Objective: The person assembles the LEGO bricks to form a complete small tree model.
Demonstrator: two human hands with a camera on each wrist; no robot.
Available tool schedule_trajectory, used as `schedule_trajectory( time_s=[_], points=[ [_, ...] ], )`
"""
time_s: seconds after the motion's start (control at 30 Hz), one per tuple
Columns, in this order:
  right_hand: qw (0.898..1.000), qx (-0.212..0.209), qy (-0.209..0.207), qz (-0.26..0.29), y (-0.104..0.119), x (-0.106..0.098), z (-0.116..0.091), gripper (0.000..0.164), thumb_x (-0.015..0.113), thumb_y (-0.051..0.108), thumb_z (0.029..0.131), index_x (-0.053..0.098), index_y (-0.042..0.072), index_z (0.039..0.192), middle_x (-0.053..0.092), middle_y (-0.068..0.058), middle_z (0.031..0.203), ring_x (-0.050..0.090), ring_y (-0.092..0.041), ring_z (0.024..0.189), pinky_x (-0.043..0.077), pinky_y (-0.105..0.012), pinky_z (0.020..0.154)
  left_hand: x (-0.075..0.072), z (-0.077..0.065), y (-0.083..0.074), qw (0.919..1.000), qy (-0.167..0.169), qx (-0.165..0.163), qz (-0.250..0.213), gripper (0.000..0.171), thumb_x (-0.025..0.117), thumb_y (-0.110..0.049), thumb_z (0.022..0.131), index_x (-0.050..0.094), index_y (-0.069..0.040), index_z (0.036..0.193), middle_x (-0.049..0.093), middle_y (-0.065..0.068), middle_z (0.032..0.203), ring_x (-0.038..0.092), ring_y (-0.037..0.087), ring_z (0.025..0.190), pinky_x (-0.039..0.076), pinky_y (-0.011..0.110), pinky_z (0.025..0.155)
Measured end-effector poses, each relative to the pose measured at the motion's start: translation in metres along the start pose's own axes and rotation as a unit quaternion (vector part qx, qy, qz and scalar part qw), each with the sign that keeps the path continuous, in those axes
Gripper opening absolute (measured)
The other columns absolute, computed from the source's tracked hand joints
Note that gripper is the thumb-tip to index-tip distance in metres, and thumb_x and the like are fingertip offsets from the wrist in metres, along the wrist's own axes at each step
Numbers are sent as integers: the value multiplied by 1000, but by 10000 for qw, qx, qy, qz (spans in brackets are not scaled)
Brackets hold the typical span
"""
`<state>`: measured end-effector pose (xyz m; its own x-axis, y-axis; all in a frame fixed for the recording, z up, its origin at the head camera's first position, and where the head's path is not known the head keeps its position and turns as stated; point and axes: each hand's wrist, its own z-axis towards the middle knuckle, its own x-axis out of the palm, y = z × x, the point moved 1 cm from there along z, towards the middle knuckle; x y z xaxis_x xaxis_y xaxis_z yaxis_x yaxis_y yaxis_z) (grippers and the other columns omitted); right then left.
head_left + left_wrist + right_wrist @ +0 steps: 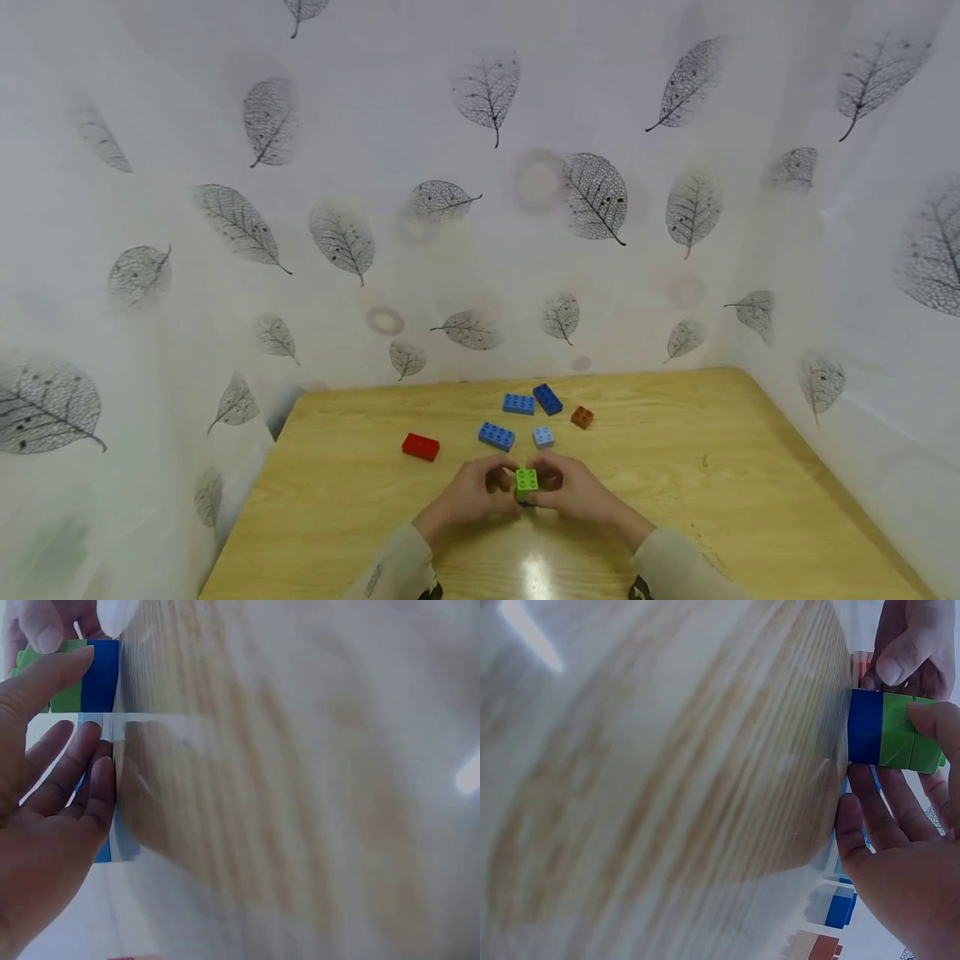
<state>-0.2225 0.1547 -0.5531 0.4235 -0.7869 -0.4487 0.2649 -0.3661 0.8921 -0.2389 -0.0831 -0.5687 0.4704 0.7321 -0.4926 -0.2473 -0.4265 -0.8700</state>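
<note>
Pale sleeves [397, 562] seen over bench [315, 517], brick stack [527, 483] gripped by both hands

Toward the bench's near side, about midway between its left and right edges, the stack is held upright, two green bricks [904, 735] being set above a dark blue base brick [865, 727]. It is pinched by the left hand [476, 490] and the right hand [576, 490], a thumb of each laid against it. Beyond them a blue brick [497, 436] and a light blue brick [543, 437] are placed; nearer the far edge, a second blue brick [519, 404], a navy brick [547, 399] and an orange-brown brick [582, 417] are scattered. Toward the left edge, a red brick [421, 447] is seen apart.
</note>
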Motion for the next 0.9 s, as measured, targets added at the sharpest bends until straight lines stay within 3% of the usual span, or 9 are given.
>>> schedule_trajectory(
  time_s=[0.2, 0.43, 0.67, 0.9],
  points=[
    [9999, 80, 47, 67, 0, -1, -1, 38, 81, 19, 93, 66, 12, 127, 73, -6, 121, 70, -21, 112, 59, -34, 94, -16, -19, 1, 9992, -342, 108, 199, 44, 85, -28, 88, 71, -13, 127, 74, 3, 114, 67, 17, 103, 54, 26, 88],
    [9999, 110, 115, 37, 0, -3, -1, 35, 81, 21, 94, 65, 12, 125, 72, -4, 119, 68, -19, 112, 57, -28, 91, -51, -38, 2, 9918, -1183, 228, 430, 41, 83, -22, 91, 71, -6, 126, 72, 13, 119, 65, 29, 107, 54, 30, 86],
    [9998, 88, 192, -1, 0, -4, -1, 34, 80, 21, 95, 63, 12, 123, 72, -6, 119, 68, -16, 109, 56, -24, 89, -77, -44, 10, 9794, -1886, 378, 620, 41, 87, -14, 87, 72, -2, 123, 72, 20, 118, 68, 38, 107, 59, 49, 92],
    [9997, 33, 248, 13, 2, -3, -2, 32, 79, 21, 95, 63, 12, 121, 71, -10, 119, 67, -21, 110, 56, -24, 89, -91, -45, 21, 9664, -2402, 118, 908, 45, 90, -12, 84, 72, -4, 124, 72, 16, 122, 70, 34, 109, 61, 49, 89]
  ],
)
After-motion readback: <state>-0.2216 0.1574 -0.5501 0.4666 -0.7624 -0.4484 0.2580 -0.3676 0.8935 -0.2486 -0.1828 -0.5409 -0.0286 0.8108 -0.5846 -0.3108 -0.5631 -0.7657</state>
